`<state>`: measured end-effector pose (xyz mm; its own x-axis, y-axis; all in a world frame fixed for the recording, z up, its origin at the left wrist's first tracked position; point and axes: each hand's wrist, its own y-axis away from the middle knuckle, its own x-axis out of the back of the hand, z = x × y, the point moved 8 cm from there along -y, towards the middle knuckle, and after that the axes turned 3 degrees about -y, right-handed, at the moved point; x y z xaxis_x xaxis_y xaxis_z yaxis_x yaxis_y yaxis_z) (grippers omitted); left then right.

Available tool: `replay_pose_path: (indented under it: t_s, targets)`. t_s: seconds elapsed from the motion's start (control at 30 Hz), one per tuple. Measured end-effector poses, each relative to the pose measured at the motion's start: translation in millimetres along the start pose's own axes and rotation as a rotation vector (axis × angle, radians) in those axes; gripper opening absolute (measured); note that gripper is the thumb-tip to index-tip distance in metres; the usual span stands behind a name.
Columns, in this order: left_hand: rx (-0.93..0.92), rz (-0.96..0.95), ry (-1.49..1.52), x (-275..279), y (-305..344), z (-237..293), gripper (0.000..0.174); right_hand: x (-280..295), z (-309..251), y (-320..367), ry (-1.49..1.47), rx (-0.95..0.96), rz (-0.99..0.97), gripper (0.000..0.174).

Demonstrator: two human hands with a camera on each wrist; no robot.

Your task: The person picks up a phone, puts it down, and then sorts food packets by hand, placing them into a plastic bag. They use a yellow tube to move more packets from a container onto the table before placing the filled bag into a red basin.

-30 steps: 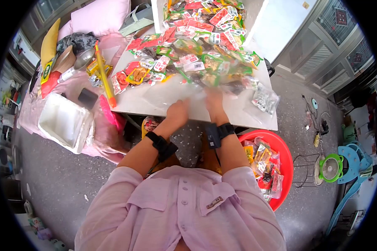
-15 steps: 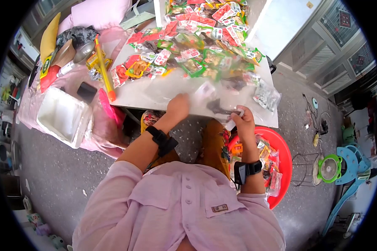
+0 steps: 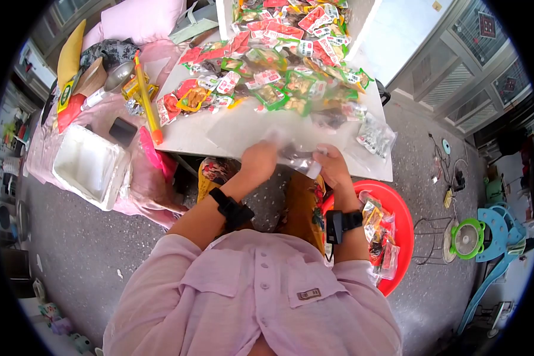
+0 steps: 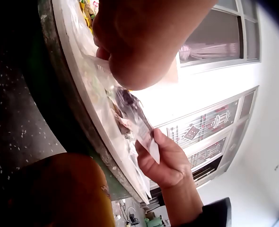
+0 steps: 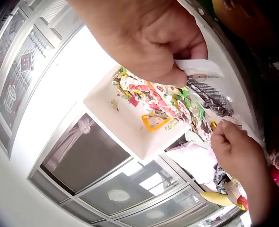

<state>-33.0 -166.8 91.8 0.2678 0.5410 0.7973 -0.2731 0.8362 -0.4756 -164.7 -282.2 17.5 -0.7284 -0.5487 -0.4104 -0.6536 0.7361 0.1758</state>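
Observation:
Between the two hands, at the front edge of the table, a clear packet with dark contents (image 3: 295, 155) is stretched out; in the right wrist view the packet (image 5: 208, 97) shows printing and a white end. The right hand (image 3: 333, 167) pinches its white end between thumb and fingers, as the left wrist view also shows at the right hand (image 4: 165, 160). The left hand (image 3: 259, 161) has curled fingers at the packet's other end; in the right wrist view the left hand (image 5: 239, 151) grips there, its fingertips partly hidden.
Many colourful food packets (image 3: 267, 77) cover the table (image 3: 190, 139) and fill a white box (image 3: 362, 29) behind. A red basin (image 3: 404, 237) with packets stands at the right on the floor. Left are a white foam box (image 3: 89, 169) and a yellow tube (image 3: 145, 101).
Since one second ago the right hand has moved right and back toward the body, pinching the packet. Over the last half second the hands have come closer together, the left shifting slightly right.

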Motion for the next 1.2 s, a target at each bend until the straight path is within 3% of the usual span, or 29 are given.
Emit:
replay_pose_path:
  t_s: [0.17, 0.27, 0.37, 0.47, 0.57, 0.67, 0.77, 0.9, 1.0, 1.07, 1.17, 1.2]
  targets:
    - [0.023, 0.026, 0.034, -9.7, -2.4, -8.9, 0.005, -42.8, 18.7, -22.2, -0.116, -0.038, 0.045, 0.025]
    - [0.011, 0.012, -0.005, -13.5, -3.0, -11.4, 0.005, -47.3, 38.7, -43.3, 0.182, -0.045, -0.028, 0.027]
    - [0.002, 0.018, -0.025, -11.9, 1.3, -10.0, 0.004, -43.0, 33.3, -48.2, 0.671, 0.065, 0.045, 0.028]
    - [-0.020, 0.042, -0.010, -10.0, 4.8, -9.3, 0.003, -45.3, 16.8, -33.8, 0.748, 0.117, 0.109, 0.025]
    - [-0.037, 0.062, 0.015, -11.7, 6.1, -8.7, 0.003, -51.7, 18.1, -24.2, 0.383, -0.125, 0.124, 0.017]
    - [-0.057, 0.057, 0.031, -12.6, 5.4, -8.7, 0.003, -55.4, 32.2, -38.0, 0.258, -0.104, 0.048, 0.011]
    - [-0.077, 0.057, 0.053, -9.4, 1.5, -8.7, 0.003, -60.3, 39.4, -42.1, 0.001, -0.060, 0.141, 0.006]
    - [0.020, 0.022, 0.056, -24.5, 5.0, -29.4, 0.004, -48.6, 25.3, -39.6, 0.219, 0.069, 0.244, 0.004]
    - [-0.020, 0.025, 0.042, -31.7, 7.5, -32.0, 0.004, -15.2, -31.9, -30.9, 0.739, 0.799, 0.485, 0.004]
    - [-0.032, 0.039, 0.047, -32.2, 8.1, -31.8, 0.004, 9.9, -58.4, -17.2, 0.915, 0.868, 0.603, 0.009]
    - [-0.040, 0.056, 0.050, -32.8, 8.0, -33.5, 0.005, 46.3, -65.2, -21.8, 0.910, 0.674, 0.792, 0.025]
    - [-0.044, 0.058, 0.052, -33.3, 8.1, -33.3, 0.005, 61.6, -53.3, -32.8, 0.659, 0.475, 0.743, 0.026]
